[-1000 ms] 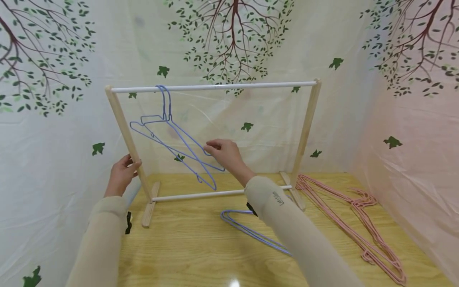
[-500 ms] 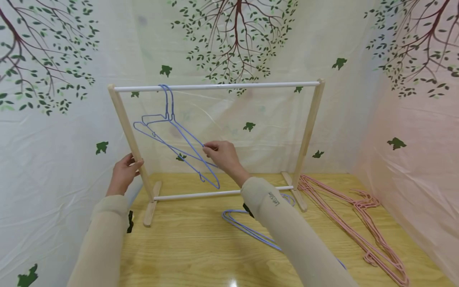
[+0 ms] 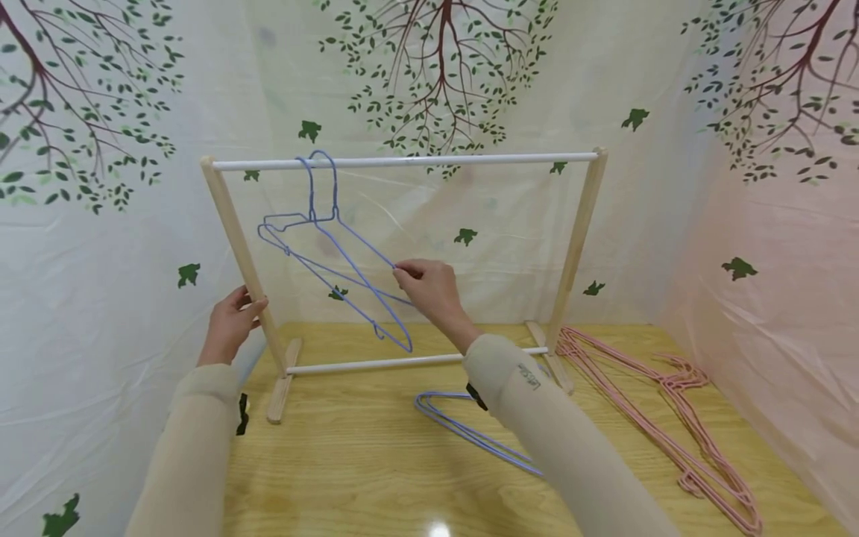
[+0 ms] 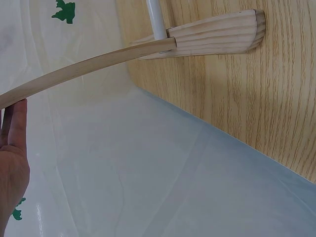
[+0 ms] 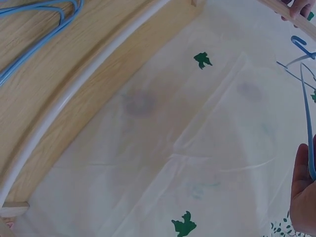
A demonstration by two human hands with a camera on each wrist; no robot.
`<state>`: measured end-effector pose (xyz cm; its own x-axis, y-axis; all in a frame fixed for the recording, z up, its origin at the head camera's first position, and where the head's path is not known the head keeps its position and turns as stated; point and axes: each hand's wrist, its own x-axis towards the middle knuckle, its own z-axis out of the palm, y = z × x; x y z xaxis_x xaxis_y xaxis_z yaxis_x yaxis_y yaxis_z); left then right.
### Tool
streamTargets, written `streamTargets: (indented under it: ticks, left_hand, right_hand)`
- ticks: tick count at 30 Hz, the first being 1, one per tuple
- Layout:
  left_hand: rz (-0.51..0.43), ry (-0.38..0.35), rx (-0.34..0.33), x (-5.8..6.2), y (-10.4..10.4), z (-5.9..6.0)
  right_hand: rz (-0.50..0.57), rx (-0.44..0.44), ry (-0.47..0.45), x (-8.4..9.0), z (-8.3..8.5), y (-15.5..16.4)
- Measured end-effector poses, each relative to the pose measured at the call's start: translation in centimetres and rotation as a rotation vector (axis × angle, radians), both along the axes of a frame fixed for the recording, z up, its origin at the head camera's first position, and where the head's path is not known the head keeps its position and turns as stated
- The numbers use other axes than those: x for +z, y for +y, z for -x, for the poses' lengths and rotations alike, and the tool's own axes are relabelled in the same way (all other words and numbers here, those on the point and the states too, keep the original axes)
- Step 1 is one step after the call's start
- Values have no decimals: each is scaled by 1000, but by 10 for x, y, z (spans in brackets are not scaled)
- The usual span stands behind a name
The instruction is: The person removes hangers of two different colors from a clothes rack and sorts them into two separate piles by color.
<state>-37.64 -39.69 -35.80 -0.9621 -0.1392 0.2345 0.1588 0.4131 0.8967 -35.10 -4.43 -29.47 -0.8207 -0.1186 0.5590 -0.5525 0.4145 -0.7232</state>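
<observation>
**Blue hanger held at the rail**

Nearest us, a blue hanger [image 3: 470,432] lay flat on the wooden table [image 3: 362,477], with pink hangers [image 3: 664,418] to the right. Beyond them our left hand [image 3: 230,326] curled round the rack's left post [image 3: 243,261]. Our right hand [image 3: 432,291] pinched the arm of one of the two blue hangers [image 3: 335,276] that hung by their hooks on the white top rail [image 3: 436,159], towards its left end. Behind stood the leaf-printed sheet [image 3: 483,82].
</observation>
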Motion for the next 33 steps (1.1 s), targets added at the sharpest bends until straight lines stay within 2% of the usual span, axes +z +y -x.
streamTargets:
  ticks: [11, 24, 29, 33]
  left_hand:
    - [4, -3, 1, 1, 1, -3]
    - [15, -14, 1, 1, -2, -3]
    - [6, -19, 0, 3, -2, -7]
    - [2, -14, -5, 3, -1, -9]
  right_hand:
    - [40, -33, -1, 3, -8, 27]
    - [102, -108, 73, -2, -22, 66]
    - [129, -141, 80, -8, -30, 87]
    - [165, -175, 100, -21, -35, 107]
